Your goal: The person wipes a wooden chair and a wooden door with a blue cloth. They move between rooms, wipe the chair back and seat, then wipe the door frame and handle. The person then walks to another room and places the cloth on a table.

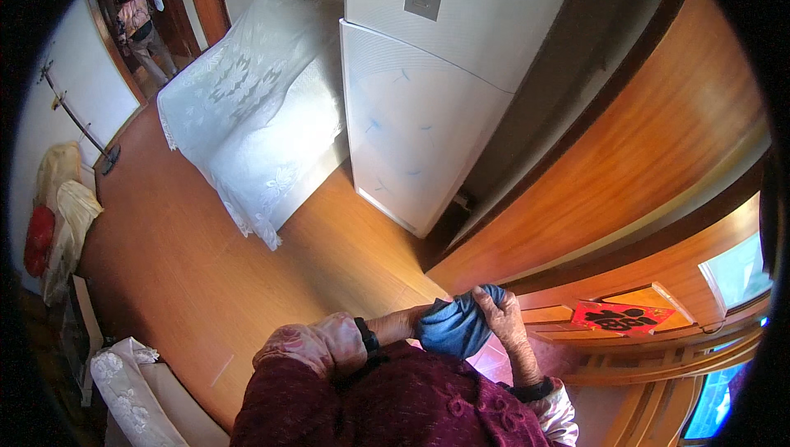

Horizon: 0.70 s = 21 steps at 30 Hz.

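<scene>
A blue cloth (453, 323) is bunched up in front of my dark red, flower-trimmed top. My right hand (498, 311) grips its upper right edge, with the thumb and fingers on the fabric. The cloth covers my left hand (435, 317) from the wrist on, so its fingers are hidden and their pose cannot be told. Pale patterned sleeves with dark cuffs sit on both forearms.
Ahead stands a white refrigerator (419, 120), beside furniture under a white lace cover (247, 101). To the right are a wooden door (555, 311) with a red paper decoration (623, 317). Another person (142, 27) stands in the far left doorway. Wrapped items (68, 219) line the left wall.
</scene>
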### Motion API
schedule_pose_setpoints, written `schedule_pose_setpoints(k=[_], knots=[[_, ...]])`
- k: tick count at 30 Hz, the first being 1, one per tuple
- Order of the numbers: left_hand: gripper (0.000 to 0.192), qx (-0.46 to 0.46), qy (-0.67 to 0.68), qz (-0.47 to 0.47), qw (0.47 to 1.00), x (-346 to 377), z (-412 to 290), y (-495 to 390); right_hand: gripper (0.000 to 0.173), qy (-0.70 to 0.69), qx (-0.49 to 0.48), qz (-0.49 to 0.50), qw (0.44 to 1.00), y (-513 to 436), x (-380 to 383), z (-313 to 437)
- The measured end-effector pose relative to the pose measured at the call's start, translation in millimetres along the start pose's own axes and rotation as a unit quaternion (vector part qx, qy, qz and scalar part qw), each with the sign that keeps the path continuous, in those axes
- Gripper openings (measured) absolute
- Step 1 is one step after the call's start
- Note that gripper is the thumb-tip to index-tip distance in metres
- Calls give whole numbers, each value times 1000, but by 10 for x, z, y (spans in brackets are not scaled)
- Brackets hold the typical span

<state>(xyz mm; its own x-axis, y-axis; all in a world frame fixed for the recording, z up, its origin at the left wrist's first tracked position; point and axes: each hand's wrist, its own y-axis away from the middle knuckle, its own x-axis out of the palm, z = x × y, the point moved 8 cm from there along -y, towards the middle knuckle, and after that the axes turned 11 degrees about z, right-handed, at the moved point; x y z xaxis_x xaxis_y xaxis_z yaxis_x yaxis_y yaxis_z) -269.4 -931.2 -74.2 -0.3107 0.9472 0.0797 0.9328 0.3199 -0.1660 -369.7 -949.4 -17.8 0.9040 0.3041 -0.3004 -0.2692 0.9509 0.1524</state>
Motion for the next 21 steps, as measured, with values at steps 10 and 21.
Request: schedule_pose_setpoints(k=[10,21], knots=[[17,-16,81,-9,997,-13,143,104,65,-41,103,30,993,-168,48,-202],[17,180,248,-305,902,-1199,-32,548,22,-215,60,-33,974,-191,-24,-147]])
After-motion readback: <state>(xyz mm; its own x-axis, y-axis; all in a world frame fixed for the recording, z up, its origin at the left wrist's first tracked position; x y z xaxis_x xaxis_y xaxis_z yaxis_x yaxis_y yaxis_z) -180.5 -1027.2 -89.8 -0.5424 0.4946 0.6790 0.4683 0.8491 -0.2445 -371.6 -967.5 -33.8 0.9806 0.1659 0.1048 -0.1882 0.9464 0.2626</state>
